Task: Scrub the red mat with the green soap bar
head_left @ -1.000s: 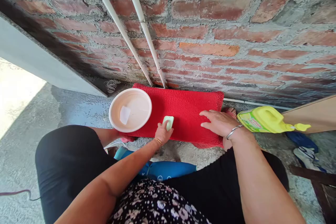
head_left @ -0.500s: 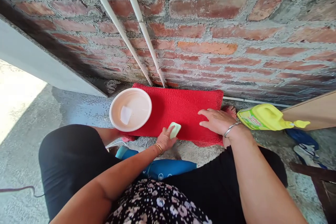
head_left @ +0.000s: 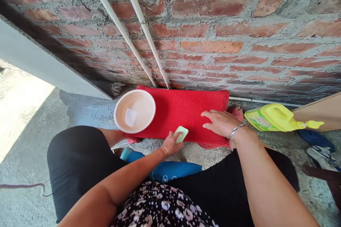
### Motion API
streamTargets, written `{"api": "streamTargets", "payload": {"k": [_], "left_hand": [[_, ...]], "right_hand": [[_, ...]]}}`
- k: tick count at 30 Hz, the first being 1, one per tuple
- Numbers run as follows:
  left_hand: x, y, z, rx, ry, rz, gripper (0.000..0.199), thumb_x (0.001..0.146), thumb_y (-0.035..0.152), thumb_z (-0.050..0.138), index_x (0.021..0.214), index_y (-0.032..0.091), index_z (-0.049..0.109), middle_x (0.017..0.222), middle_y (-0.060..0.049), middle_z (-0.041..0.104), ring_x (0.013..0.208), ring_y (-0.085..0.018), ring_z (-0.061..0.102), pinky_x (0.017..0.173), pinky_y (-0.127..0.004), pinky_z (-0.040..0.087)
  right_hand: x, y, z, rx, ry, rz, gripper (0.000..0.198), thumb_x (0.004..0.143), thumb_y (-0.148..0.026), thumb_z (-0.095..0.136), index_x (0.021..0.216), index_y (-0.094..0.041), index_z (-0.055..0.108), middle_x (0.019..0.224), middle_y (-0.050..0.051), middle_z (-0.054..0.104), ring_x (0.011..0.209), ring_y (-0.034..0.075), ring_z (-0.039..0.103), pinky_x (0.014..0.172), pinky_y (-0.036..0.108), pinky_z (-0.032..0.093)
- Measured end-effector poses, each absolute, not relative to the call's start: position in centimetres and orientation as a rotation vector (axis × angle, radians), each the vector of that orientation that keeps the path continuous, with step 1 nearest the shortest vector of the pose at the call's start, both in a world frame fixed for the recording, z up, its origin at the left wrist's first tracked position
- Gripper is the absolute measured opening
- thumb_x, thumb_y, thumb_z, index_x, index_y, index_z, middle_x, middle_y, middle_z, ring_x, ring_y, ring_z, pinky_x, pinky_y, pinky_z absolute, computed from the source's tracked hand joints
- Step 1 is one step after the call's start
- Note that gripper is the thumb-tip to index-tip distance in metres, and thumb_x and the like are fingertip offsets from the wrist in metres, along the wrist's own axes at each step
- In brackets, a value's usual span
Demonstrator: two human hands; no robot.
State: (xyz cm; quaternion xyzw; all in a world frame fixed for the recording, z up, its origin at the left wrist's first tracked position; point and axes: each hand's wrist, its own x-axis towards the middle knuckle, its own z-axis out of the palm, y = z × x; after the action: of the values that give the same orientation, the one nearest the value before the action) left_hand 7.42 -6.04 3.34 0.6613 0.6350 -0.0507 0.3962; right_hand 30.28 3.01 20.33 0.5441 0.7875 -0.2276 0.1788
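Note:
A wet-looking red cloth (head_left: 181, 108) with a rough pile, like a mat or towel, lies spread in front of me on a low support that it hides. My left hand (head_left: 172, 143) is closed around a pale green bar of soap (head_left: 182, 134), at the cloth's near edge. On the right part of the cloth lies my right hand (head_left: 217, 122), its thumb and fingers apart and nothing in it. A pale pink basin (head_left: 153, 111) of water stands on the cloth's left end; a whitish patch shows inside it.
A yellow detergent jug (head_left: 274, 117) lies to the right, beside a tan board (head_left: 323, 111). Behind the cloth rises a brick wall (head_left: 210, 46) with two white pipes (head_left: 149, 37). Shoes (head_left: 321, 154) sit on the floor at the right. A grey-white panel (head_left: 53, 62) leans at left.
The bar of soap and my left hand have moved slightly right along the cloth's near edge. My right hand keeps its place on the cloth. The whole view has shifted a little.

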Motion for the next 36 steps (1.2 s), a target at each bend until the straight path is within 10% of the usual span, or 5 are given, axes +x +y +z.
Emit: {"api": "streamTargets", "payload": {"k": [5, 13, 23, 31, 36], "left_hand": [[6.0, -4.1, 3.3, 1.425, 2.043, -0.122, 0.061, 0.081, 0.042, 0.050, 0.136, 0.024, 0.034, 0.113, -0.011, 0.046, 0.090, -0.019, 0.060, 0.087, -0.033, 0.045], [10.2, -8.3, 3.3, 1.761, 1.225, -0.256, 0.061, 0.070, 0.043, 0.062, 0.128, 0.035, 0.046, 0.116, -0.004, 0.046, 0.097, -0.020, 0.057, 0.089, -0.032, 0.045], [6.0, 7.1, 3.7, 1.332, 2.255, -0.002, 0.060, 0.082, 0.047, 0.049, 0.135, 0.021, 0.034, 0.111, -0.013, 0.049, 0.095, -0.023, 0.058, 0.086, -0.034, 0.043], [15.9, -2.2, 2.9, 1.917, 1.224, -0.214, 0.062, 0.072, 0.045, 0.059, 0.131, 0.036, 0.042, 0.118, -0.006, 0.043, 0.099, -0.024, 0.054, 0.081, -0.033, 0.046], [13.4, 3.7, 3.2, 1.752, 1.662, 0.020, 0.055, 0.078, 0.045, 0.055, 0.130, 0.034, 0.041, 0.113, -0.005, 0.042, 0.087, -0.017, 0.056, 0.081, -0.030, 0.046]], "right_hand": [[30.6, 3.2, 20.7, 1.546, 2.216, -0.632, 0.042, 0.085, -0.038, 0.047, 0.125, -0.025, 0.050, 0.115, 0.009, 0.058, 0.099, 0.023, 0.058, 0.083, 0.033, 0.041], [30.8, 2.5, 20.3, 1.560, 2.257, -0.652, 0.043, 0.085, -0.038, 0.047, 0.126, -0.024, 0.051, 0.119, 0.010, 0.058, 0.105, 0.023, 0.056, 0.086, 0.034, 0.040], [34.3, 2.6, 20.7, 1.787, 2.186, -0.708, 0.046, 0.083, -0.042, 0.047, 0.128, -0.029, 0.050, 0.128, 0.005, 0.054, 0.104, 0.022, 0.057, 0.085, 0.033, 0.042], [33.4, 2.6, 20.7, 1.760, 2.244, -0.710, 0.042, 0.082, -0.041, 0.050, 0.122, -0.029, 0.054, 0.118, 0.006, 0.060, 0.101, 0.022, 0.057, 0.083, 0.032, 0.041], [33.5, 2.1, 20.6, 1.718, 2.324, -0.705, 0.041, 0.084, -0.042, 0.050, 0.123, -0.030, 0.053, 0.115, 0.007, 0.061, 0.100, 0.022, 0.057, 0.084, 0.032, 0.039]]}}
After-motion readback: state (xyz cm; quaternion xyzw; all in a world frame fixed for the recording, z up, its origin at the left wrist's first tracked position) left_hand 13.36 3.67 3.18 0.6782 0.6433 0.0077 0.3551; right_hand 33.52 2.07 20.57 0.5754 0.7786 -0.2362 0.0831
